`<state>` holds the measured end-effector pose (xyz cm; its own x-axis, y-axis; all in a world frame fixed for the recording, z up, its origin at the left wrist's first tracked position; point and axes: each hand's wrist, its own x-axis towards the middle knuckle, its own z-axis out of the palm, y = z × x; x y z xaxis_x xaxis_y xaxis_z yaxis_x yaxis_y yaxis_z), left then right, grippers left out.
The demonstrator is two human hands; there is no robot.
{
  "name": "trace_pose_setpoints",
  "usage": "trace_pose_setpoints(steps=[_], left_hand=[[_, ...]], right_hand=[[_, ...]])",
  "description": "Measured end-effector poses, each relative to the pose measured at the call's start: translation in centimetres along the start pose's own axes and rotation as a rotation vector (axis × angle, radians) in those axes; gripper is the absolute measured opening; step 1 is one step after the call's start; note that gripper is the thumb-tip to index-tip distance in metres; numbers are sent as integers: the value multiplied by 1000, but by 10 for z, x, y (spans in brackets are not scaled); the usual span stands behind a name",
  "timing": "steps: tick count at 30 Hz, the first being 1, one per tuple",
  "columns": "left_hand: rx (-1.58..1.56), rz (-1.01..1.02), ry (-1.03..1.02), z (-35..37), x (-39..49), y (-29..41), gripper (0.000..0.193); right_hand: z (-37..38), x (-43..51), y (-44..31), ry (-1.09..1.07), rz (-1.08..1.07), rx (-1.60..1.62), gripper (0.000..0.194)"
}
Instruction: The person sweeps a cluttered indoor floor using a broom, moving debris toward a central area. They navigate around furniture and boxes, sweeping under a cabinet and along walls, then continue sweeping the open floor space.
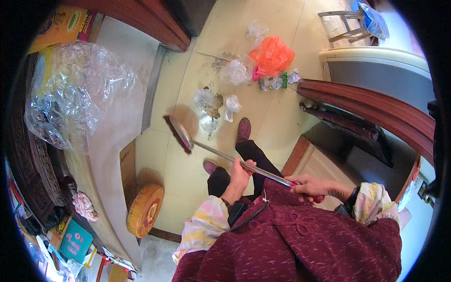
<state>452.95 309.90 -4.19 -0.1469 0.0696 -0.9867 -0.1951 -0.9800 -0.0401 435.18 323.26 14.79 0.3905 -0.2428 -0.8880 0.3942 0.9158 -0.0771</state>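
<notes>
A broom with a metal handle (218,154) slants across in front of me. My right hand (307,187) grips its pinkish-red end near my waist, and my left hand (240,174) is closed around the metal shaft farther down. The dark bristle head (179,135) hangs out to the left of my feet; whether it touches the tiles I cannot tell. Beyond my shoes, litter lies on the tiled floor: a crumpled white plastic bag (232,107), a brown clump of dirt (214,107), a clear bag (236,71) and an orange-red plastic bag (273,54). Beside the orange-red bag lies a green-and-clear wrapper (273,83).
A large clear plastic sheet (77,95) covers part of the ledge at left. A round yellow drum-shaped box (146,210) leans by its base. To the right are a dark red wooden door frame (366,114) and, farther off, a wooden stool (347,26).
</notes>
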Motion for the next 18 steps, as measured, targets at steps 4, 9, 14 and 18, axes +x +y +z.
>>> trace_pose_setpoints(steps=[4,9,14,18], left_hand=[[-16,-88,-65,2,11,-22,24],[74,63,27,78,42,-20,18],[242,78,-193,169,39,-20,17],[327,112,-348,230,36,-20,17]], right_hand=[[-13,20,-24,-16,70,-30,45],[-41,-9,-47,190,26,-155,43],[-48,-73,-57,448,59,-45,44],[-48,-97,-59,543,-4,129,47]])
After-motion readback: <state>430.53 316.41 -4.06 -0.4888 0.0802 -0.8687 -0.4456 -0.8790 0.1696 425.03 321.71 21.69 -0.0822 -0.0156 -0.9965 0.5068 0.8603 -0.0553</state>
